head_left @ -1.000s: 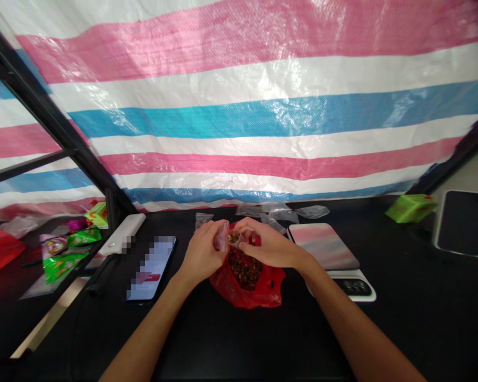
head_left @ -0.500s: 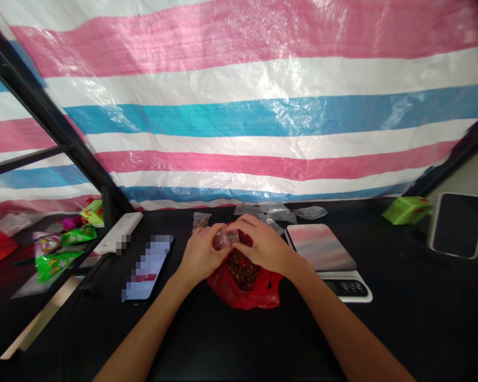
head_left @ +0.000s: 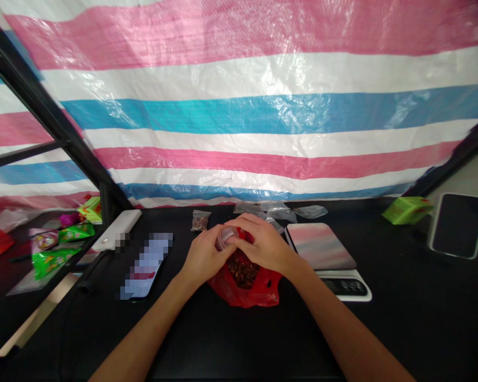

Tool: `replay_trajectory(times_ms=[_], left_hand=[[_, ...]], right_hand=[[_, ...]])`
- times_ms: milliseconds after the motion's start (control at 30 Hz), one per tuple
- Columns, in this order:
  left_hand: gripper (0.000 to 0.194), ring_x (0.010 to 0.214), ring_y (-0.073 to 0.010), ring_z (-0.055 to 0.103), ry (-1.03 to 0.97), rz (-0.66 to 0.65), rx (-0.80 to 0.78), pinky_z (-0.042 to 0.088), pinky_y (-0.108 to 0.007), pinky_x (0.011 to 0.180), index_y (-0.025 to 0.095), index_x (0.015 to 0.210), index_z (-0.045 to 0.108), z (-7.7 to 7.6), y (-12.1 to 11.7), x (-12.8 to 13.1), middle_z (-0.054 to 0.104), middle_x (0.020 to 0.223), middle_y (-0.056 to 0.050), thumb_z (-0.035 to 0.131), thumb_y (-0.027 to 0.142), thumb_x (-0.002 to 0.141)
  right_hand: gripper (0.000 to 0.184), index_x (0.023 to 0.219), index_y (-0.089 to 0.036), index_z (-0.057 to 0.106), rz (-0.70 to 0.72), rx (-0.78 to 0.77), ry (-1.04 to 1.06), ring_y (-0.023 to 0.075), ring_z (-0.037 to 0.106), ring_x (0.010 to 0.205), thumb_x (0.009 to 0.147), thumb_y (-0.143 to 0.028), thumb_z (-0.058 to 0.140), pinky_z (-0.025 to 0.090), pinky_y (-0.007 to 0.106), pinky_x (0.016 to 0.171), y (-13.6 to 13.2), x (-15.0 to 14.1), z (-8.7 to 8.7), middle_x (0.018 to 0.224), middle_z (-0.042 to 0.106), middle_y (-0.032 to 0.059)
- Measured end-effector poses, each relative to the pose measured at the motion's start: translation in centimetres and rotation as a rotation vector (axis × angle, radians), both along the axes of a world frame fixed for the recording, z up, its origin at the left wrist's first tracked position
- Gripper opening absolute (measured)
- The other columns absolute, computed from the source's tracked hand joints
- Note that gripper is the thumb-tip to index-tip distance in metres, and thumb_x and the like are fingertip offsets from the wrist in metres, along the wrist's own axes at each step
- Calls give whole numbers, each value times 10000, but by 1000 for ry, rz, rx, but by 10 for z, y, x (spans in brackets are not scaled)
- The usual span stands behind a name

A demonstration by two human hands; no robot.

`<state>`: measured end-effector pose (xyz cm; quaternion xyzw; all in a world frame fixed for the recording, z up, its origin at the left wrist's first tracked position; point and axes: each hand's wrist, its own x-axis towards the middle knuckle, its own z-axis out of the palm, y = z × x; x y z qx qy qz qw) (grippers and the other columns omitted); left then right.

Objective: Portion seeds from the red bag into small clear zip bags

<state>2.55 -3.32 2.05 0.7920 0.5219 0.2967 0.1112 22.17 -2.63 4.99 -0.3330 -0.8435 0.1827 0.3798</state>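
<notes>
My left hand (head_left: 203, 254) grips a small clear zip bag (head_left: 220, 242), its fingers curled round the mouth. In my right hand (head_left: 266, 244) is a small clear plastic cup (head_left: 230, 234), tipped towards the left with its rim at the bag's mouth. The fingers hide much of both. Just below them an open red plastic bag (head_left: 245, 300) holds a heap of small dried brown pieces (head_left: 242, 271), whose kind I cannot make out. A filled zip bag (head_left: 199, 220) lies beyond my left hand.
Several flat clear bags (head_left: 278, 211) lie at the back. A kitchen scale (head_left: 362, 286) stands on the right, near a green box (head_left: 407, 210) and a propped phone (head_left: 458, 225). To the left are another phone (head_left: 148, 265), a white oblong device (head_left: 117, 231) and green packets (head_left: 53, 261).
My right hand has turned the cup from upright, with brown pieces showing in it, to tipped over at the zip bag's mouth. The view has shifted slightly.
</notes>
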Motion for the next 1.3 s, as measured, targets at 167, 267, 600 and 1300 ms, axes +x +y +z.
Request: replay_trajectory(times_ms=[167,267,600,1300], left_hand=[[288,720,-205,686,8,94,-94,392,-267,633,245,971,611,5,1,-2,724,840,-4,605,530,933],[361,699,-217,670,44,145,-147,357,-274,612,239,921,564,8,3,-7,695,807,-15,557,600,936],[418,738,-170,550,-111,-336,-646,397,-271,643,221,1001,542,32,-6,-34,594,865,22,791,461,767],[312,707,-108,467,-452,-416,-666,389,-220,634,212,857,449,21,3,-21,469,796,64,744,205,758]], right_hand=[[298,1084,-232,667,50,-35,176,195,616,1023,870,-32,610,476,331,926,0,9,10,1101,676,42],[215,956,-214,663,51,-161,130,165,591,860,837,-43,610,465,288,785,1,22,14,993,672,18],[196,933,-219,696,124,-450,-288,145,594,692,761,-125,705,390,244,622,4,36,-3,789,676,-30],[368,1006,-223,750,84,-196,-364,257,668,977,685,-45,716,474,327,863,-1,18,-11,1054,745,59]])
